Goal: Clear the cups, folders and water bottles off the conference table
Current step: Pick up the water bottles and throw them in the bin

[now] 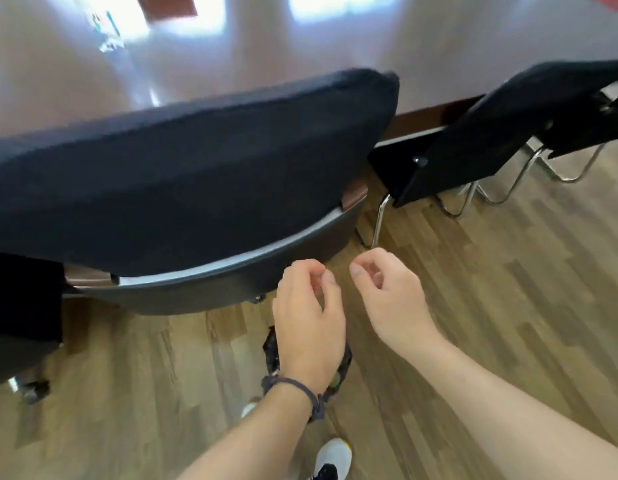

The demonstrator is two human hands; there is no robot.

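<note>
Both my hands hover low over the wood floor, behind a black chair. My left hand [307,317] has its fingers loosely curled and holds nothing; a dark cord bracelet circles its wrist. Just to its right, my right hand [387,292] is also loosely curled and holds nothing. The glossy conference table [300,46] fills the top of the view beyond the chairs. On its far left lies a blurred clear item with green marks [106,32], possibly a water bottle. No cups or folders are visible.
A large black padded chair [196,168] stands between me and the table. A second black chair with chrome legs [508,133] is to the right, with a narrow gap between the two. My white shoe [331,459] is on the wood floor [508,306].
</note>
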